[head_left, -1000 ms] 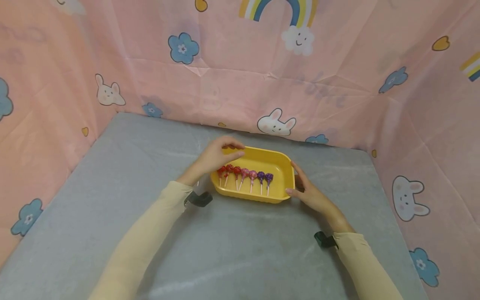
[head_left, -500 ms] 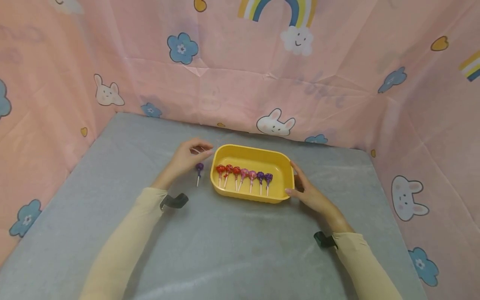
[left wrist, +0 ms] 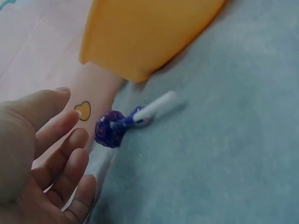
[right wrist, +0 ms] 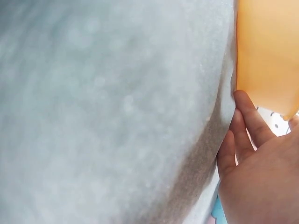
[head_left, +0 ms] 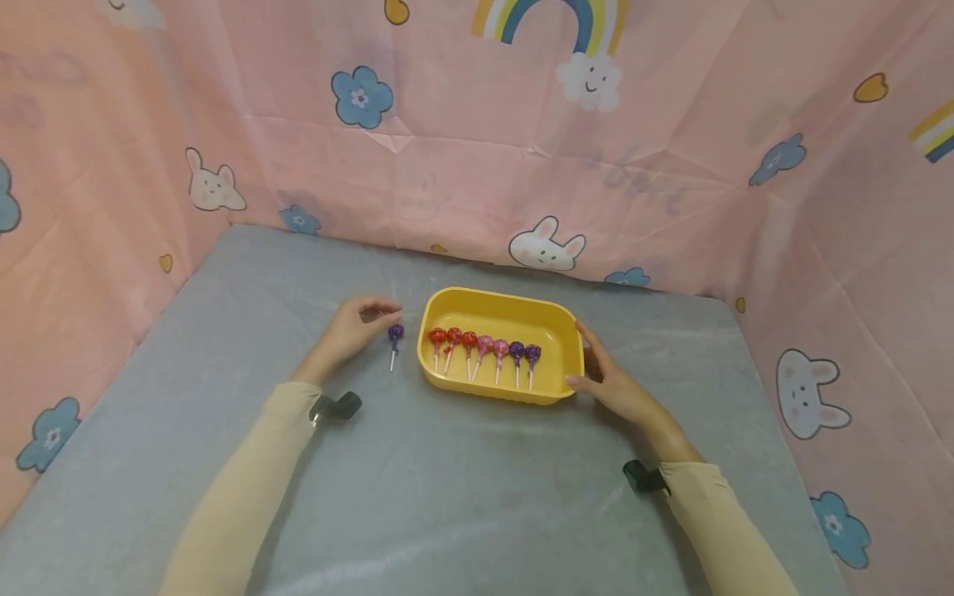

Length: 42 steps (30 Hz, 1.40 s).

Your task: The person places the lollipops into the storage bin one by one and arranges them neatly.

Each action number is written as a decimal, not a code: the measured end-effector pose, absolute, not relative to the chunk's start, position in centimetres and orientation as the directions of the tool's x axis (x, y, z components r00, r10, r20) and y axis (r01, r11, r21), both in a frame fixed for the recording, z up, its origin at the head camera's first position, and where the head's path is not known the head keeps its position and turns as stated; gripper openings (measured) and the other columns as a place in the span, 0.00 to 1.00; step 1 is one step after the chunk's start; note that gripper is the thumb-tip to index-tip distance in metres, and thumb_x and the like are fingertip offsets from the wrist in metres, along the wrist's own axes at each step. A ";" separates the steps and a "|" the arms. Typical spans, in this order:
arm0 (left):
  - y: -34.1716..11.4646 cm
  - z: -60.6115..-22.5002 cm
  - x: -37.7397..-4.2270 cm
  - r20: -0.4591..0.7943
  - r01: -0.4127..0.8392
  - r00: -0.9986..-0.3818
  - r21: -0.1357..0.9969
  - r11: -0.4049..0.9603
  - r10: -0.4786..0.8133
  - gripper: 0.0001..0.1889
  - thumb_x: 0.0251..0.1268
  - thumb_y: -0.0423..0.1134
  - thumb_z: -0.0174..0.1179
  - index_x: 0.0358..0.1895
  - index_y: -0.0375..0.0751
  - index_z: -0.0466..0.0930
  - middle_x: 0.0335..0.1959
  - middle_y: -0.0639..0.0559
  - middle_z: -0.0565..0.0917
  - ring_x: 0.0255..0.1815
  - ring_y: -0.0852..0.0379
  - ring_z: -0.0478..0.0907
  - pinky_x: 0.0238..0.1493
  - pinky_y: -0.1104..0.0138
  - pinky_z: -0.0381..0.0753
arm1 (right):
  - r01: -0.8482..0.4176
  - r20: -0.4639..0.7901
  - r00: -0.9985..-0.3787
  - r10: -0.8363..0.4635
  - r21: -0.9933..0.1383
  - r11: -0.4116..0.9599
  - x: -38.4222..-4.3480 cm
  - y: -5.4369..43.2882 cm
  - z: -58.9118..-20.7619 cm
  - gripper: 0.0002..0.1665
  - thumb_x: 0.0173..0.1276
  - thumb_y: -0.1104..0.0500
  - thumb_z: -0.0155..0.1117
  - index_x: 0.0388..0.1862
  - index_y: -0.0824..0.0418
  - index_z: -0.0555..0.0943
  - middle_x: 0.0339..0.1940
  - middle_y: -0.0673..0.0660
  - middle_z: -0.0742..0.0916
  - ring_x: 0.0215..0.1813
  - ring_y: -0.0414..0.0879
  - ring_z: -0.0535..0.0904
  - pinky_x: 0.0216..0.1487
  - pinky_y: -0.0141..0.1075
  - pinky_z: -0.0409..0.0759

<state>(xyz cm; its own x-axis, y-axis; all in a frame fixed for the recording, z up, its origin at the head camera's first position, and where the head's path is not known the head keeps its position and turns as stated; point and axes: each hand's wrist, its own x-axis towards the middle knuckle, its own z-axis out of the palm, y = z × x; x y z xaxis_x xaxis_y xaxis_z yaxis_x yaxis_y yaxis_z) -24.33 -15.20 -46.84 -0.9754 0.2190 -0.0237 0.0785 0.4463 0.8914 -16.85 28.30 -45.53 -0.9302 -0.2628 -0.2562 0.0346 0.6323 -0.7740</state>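
Note:
A purple-wrapped lollipop [head_left: 395,333] lies on the grey cloth, left of a yellow plastic tray [head_left: 503,300]. My left hand [head_left: 356,324] is just beside its candy head, fingers loosely bent and holding nothing; in the left wrist view the lollipop [left wrist: 111,129] lies right in front of the fingertips, apart from them. Inside the tray a row of lollipops [head_left: 484,343] runs from red through pink to purple, sticks toward me. My right hand [head_left: 619,385] rests against the tray's right end, fairly straight fingers [right wrist: 254,123] along the outer wall and thumb at the rim.
Grey cloth [head_left: 462,497] covers the table. A pink printed curtain [head_left: 447,165] rises along the back and both sides. Dark wrist camera mounts [head_left: 339,406] stick out from the sleeves close to the table surface.
My left hand has moved left from over the tray's left end, uncovering the purple lollipop on the cloth, then come down slightly beside it. The right hand stays at the tray.

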 end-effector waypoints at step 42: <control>-15.4 -48.5 -23.7 -0.001 0.159 -0.968 0.769 0.619 0.250 0.16 0.65 0.46 0.66 0.52 0.42 0.85 0.52 0.45 0.80 0.55 0.47 0.76 0.62 0.52 0.76 | 0.020 -0.246 -0.930 -0.272 -0.775 0.632 -16.9 28.4 -45.7 0.56 0.71 0.47 0.63 0.78 0.26 0.34 0.70 0.65 0.70 0.68 0.60 0.68 0.71 0.65 0.65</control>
